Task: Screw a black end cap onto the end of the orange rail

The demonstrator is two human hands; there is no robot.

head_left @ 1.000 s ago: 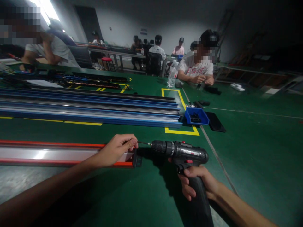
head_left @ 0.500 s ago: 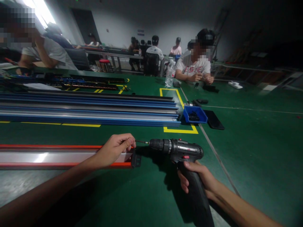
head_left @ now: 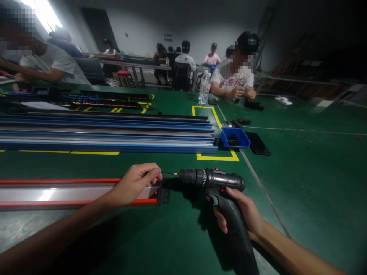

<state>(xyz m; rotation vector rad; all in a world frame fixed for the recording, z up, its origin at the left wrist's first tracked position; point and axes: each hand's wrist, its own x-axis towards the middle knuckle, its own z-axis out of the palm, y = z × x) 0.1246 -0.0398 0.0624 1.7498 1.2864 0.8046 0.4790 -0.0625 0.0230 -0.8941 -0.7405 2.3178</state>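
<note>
My right hand (head_left: pixel 245 210) is wrapped round the handle of a black cordless drill (head_left: pixel 210 178), its thumb resting at the red switch on the drill's side. The grey trigger shows in front of the handle. From the chuck a long thin driver bit (head_left: pixel 169 173) points left. My left hand (head_left: pixel 142 179) pinches the far tip of that bit; whether a screw is also between the fingers is hidden. Beneath the left hand lies a long orange-edged, silver profile (head_left: pixel 71 193) with a black end cap (head_left: pixel 162 193).
Beyond, several blue and black profiles (head_left: pixel 114 133) lie in parallel. A blue bin (head_left: pixel 235 138) with small black parts stands beside a black phone-like slab (head_left: pixel 259 144). Farther back are a water bottle (head_left: pixel 204 88) and a seated person (head_left: pixel 233 78). Yellow tape marks the green table.
My right thumb has moved up from below the red switch onto it, and the trigger now shows. The left hand keeps its pinch at the bit's tip. The view has shifted slightly.
</note>
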